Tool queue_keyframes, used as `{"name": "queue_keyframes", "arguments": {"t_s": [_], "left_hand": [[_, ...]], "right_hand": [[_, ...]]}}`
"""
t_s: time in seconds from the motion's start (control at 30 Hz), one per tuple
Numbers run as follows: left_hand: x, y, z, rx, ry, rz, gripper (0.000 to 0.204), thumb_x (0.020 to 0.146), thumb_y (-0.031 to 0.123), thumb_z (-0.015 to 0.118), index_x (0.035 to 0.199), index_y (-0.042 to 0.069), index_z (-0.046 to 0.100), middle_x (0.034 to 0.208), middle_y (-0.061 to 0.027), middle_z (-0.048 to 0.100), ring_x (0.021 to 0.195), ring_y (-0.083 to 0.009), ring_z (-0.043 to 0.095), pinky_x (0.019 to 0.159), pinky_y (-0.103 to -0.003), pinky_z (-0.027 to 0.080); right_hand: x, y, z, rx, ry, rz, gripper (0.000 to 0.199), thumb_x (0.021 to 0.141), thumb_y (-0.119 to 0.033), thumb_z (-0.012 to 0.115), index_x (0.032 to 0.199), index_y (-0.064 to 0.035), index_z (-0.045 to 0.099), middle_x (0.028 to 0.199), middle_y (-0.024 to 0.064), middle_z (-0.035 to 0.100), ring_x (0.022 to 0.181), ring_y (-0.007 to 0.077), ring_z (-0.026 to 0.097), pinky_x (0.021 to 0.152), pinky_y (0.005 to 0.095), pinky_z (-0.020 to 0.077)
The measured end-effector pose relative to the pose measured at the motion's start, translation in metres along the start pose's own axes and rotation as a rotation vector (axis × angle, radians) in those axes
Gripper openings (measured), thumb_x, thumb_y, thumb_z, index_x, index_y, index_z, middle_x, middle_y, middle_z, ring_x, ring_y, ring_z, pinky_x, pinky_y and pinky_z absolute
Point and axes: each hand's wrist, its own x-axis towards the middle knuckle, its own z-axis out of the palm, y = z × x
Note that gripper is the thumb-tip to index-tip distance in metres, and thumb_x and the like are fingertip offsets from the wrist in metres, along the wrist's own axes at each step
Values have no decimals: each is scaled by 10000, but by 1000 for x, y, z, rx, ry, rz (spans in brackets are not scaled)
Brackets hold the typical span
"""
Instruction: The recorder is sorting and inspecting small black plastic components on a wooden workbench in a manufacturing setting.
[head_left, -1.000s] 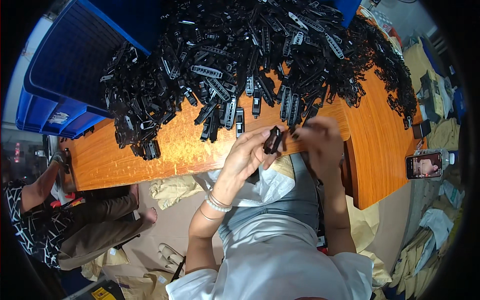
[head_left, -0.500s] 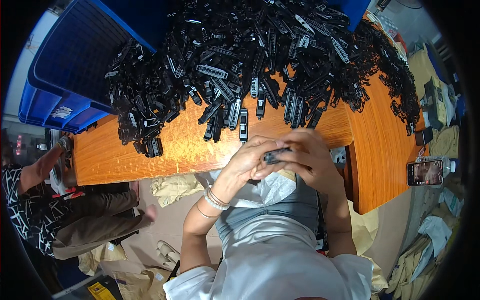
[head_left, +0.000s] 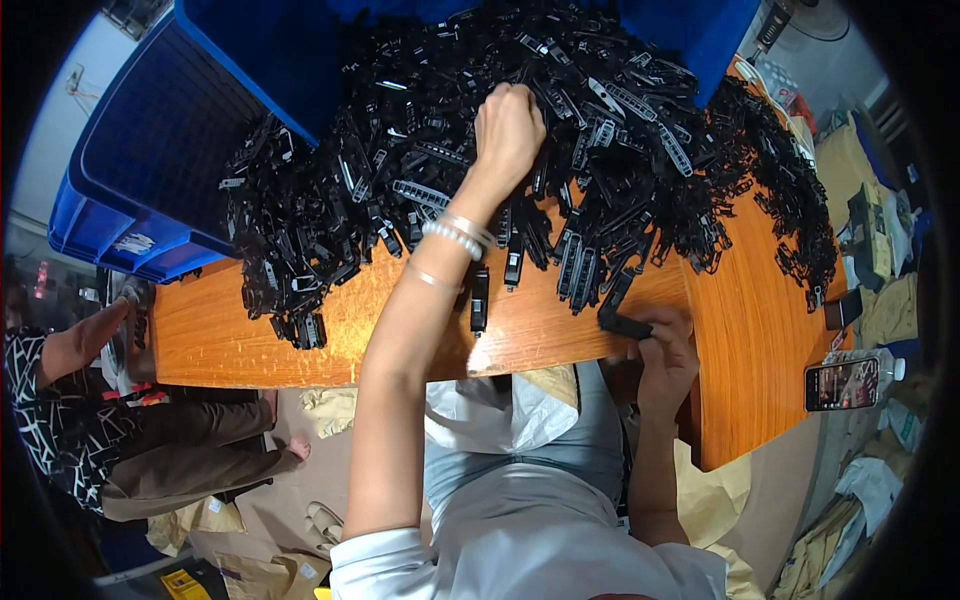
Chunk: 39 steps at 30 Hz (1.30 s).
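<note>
My left hand (head_left: pixel 508 132) reaches far into a heap of black plastic parts (head_left: pixel 430 120). Its fingers are curled down and closed, and whatever lies in them is hidden by the back of the hand. At the front edge of the wooden table, my right hand (head_left: pixel 668 362) pinches the end of a narrow black plastic part (head_left: pixel 626 325). That piece looks bent at an angle, its other arm running up toward the heap. Just left of it on the wood are slotted black parts with pale ladder-like frames (head_left: pixel 578 268). A separate slim black part (head_left: pixel 479 300) sits beside my left forearm.
Blue plastic crates (head_left: pixel 150 215) stand at the left and behind the heap. A phone (head_left: pixel 842 386) leans by a bottle at the table's (head_left: pixel 750 400) right edge. Another person (head_left: pixel 75 420) works at the left end. A white sack (head_left: pixel 500 415) covers my lap.
My hands were together over my lap around a small dark part. Now the left has stretched forward into the heap, and the right has moved right and slightly down, holding a black part.
</note>
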Motion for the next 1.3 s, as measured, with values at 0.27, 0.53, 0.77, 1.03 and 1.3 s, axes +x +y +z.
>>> {"name": "queue_keyframes", "arguments": {"t_s": [0.27, 0.53, 0.77, 1.03, 1.3], "left_hand": [[42, -4, 7, 266, -201, -161, 169, 670, 101, 634, 718, -59, 608, 741, -260, 594, 737, -390, 598, 675, -409, 495], [-17, 36, -42, -599, -189, -441, 122, 716, 74, 634, 698, -20, 558, 592, -56, 581, 490, -114, 568, 477, -249, 466], [-148, 79, -99, -892, -353, -393, 76, 759, -70, 572, 827, -48, 596, 719, -68, 632, 677, -108, 631, 576, -204, 518], [-173, 77, -103, -757, -351, -301, 102, 697, -57, 598, 796, -51, 623, 711, -78, 634, 617, -107, 609, 537, -210, 467], [-171, 82, -109, -1157, -622, -762, 74, 767, 1, 599, 836, -24, 610, 736, -34, 620, 609, -80, 557, 541, -205, 436]], "right_hand": [[-1, -5, -2, -94, -13, 142, 111, 728, -22, 536, 757, 61, 603, 970, 98, 550, 850, 152, 509, 651, 244, 424], [-4, 16, -3, -12, 139, 226, 183, 789, -56, 542, 905, 73, 602, 947, 102, 561, 729, 131, 505, 590, 230, 397], [12, -12, 23, 442, 172, 473, 149, 814, -50, 526, 839, 77, 599, 661, 89, 569, 545, 99, 485, 495, 221, 353], [6, -23, 33, 250, 16, 550, 143, 818, -66, 543, 824, 65, 599, 616, 93, 573, 500, 108, 498, 480, 209, 360], [-4, -19, 28, -85, -83, 352, 104, 765, -36, 607, 803, 61, 605, 659, 71, 578, 582, 103, 538, 541, 199, 393]]}}
